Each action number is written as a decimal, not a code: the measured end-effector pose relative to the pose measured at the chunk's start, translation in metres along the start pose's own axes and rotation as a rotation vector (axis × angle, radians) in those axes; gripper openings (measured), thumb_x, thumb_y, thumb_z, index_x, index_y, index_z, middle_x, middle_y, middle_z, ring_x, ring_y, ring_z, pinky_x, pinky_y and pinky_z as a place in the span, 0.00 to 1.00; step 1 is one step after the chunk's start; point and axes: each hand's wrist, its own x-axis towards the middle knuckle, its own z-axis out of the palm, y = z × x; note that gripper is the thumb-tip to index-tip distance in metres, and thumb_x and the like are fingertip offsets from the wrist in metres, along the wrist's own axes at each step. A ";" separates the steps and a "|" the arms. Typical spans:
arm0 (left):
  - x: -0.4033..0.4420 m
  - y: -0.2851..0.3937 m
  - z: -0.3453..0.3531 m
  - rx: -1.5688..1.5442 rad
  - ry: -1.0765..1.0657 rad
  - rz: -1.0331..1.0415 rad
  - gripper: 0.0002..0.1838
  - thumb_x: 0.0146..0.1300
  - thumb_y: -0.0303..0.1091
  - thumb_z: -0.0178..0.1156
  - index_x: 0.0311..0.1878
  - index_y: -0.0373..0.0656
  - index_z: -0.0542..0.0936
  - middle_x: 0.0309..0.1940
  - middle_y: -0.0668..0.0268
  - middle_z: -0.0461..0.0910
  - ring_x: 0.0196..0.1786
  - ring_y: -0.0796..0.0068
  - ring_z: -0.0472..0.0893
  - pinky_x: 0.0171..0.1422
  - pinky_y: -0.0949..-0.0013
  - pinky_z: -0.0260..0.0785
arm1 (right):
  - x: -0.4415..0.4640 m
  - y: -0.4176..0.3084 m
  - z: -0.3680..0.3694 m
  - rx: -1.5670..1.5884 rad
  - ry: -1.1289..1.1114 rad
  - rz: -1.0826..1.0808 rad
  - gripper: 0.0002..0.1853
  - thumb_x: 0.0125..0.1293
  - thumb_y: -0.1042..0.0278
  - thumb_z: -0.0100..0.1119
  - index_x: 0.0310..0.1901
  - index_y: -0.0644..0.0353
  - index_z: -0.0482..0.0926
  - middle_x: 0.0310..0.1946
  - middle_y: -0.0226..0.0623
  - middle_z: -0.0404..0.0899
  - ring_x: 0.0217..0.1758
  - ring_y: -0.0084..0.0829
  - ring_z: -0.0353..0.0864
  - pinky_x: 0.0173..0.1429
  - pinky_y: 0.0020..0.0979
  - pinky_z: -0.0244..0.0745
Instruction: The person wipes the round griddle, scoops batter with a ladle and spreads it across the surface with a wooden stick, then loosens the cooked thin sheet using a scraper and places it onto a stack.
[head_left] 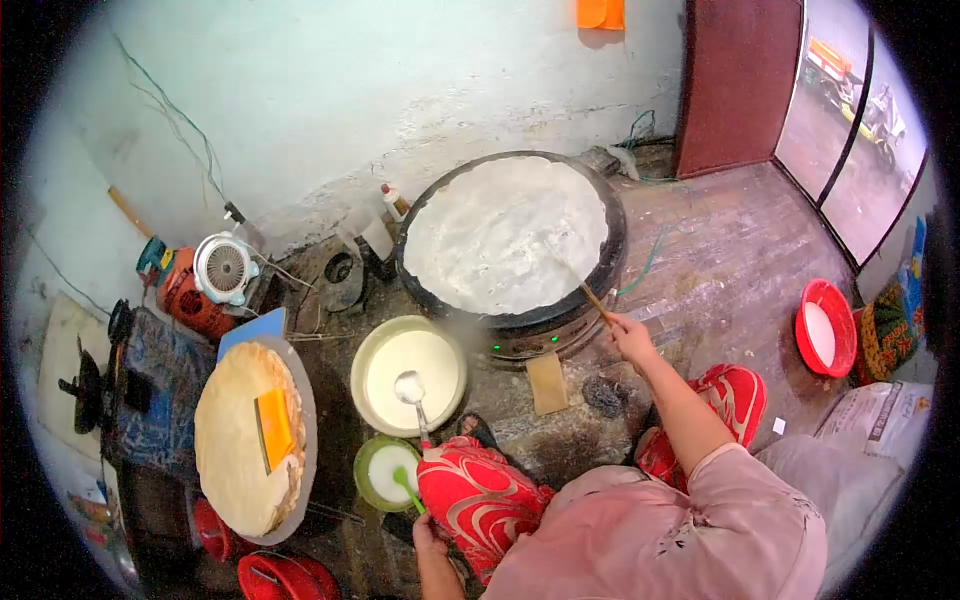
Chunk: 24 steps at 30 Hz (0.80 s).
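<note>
A wide round griddle [590, 300] carries a thin, pale sheet of batter [500, 235] across nearly its whole surface. My right hand [630, 338] is closed around the wooden handle of a batter spreader [592, 297], whose far end rests on the sheet. Down by my knee, my left hand [428, 535] grips the end of a green spoon [405, 482]; its head dips into white liquid in a small green bowl [362, 470]. Just behind that, a larger cream bowl [362, 350] holds pale batter, with a metal ladle [410, 388] in it.
On the left, a stack of flat round pancakes [240, 430] bears a yellow scraper [273, 428]. A blower [225, 268] stands near the wall. Red basins [285, 578] sit at lower left, another red basin [850, 340] at right. A brown square [547, 383] lies before the griddle.
</note>
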 end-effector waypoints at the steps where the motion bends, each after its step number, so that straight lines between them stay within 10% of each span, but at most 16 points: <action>1: 0.002 -0.001 0.000 0.026 0.027 -0.008 0.06 0.56 0.34 0.51 0.32 0.43 0.75 0.24 0.66 0.79 0.16 0.72 0.72 0.15 0.73 0.57 | 0.000 0.005 -0.003 0.000 0.003 0.001 0.17 0.67 0.68 0.46 0.56 0.54 0.73 0.23 0.32 0.75 0.26 0.22 0.73 0.32 0.26 0.69; 3: 0.010 -0.008 -0.008 -0.011 0.000 0.006 0.08 0.55 0.34 0.52 0.34 0.42 0.75 0.27 0.64 0.79 0.20 0.70 0.75 0.19 0.70 0.62 | -0.005 0.014 -0.007 -0.288 0.105 -0.181 0.17 0.62 0.70 0.48 0.52 0.49 0.76 0.39 0.42 0.80 0.32 0.34 0.81 0.40 0.33 0.74; 5: 0.010 -0.013 -0.004 -0.055 -0.028 0.021 0.09 0.55 0.35 0.53 0.36 0.41 0.76 0.30 0.62 0.80 0.25 0.68 0.77 0.24 0.68 0.67 | -0.020 -0.006 -0.014 -0.409 0.021 -0.177 0.17 0.65 0.69 0.45 0.54 0.51 0.74 0.36 0.38 0.81 0.27 0.27 0.79 0.33 0.32 0.74; 7: -0.001 -0.015 0.009 -0.090 -0.033 0.071 0.14 0.54 0.35 0.54 0.42 0.38 0.76 0.38 0.58 0.80 0.38 0.62 0.79 0.41 0.59 0.72 | -0.030 -0.037 -0.020 -0.059 -0.194 0.191 0.18 0.67 0.70 0.42 0.57 0.50 0.72 0.30 0.35 0.80 0.24 0.22 0.77 0.26 0.31 0.72; 10: 0.001 -0.016 0.003 -0.065 -0.030 0.018 0.18 0.55 0.35 0.54 0.47 0.36 0.75 0.44 0.57 0.78 0.47 0.58 0.77 0.53 0.54 0.68 | -0.011 -0.037 -0.023 0.294 -0.166 0.193 0.19 0.68 0.68 0.41 0.60 0.49 0.69 0.27 0.36 0.79 0.22 0.23 0.75 0.22 0.31 0.69; 17: -0.013 -0.022 0.005 -0.079 -0.014 0.033 0.17 0.60 0.35 0.49 0.49 0.36 0.73 0.46 0.57 0.77 0.46 0.56 0.77 0.51 0.54 0.69 | 0.032 -0.034 0.000 -0.580 0.121 -0.089 0.19 0.65 0.66 0.47 0.59 0.43 0.70 0.34 0.46 0.80 0.31 0.39 0.79 0.36 0.36 0.72; 24: 0.007 -0.036 -0.014 -0.099 -0.057 -0.016 0.17 0.60 0.35 0.47 0.50 0.37 0.73 0.46 0.55 0.77 0.48 0.55 0.76 0.55 0.54 0.67 | 0.033 -0.019 -0.011 -0.247 0.090 -0.061 0.16 0.64 0.67 0.49 0.53 0.50 0.75 0.32 0.43 0.79 0.35 0.32 0.78 0.41 0.31 0.71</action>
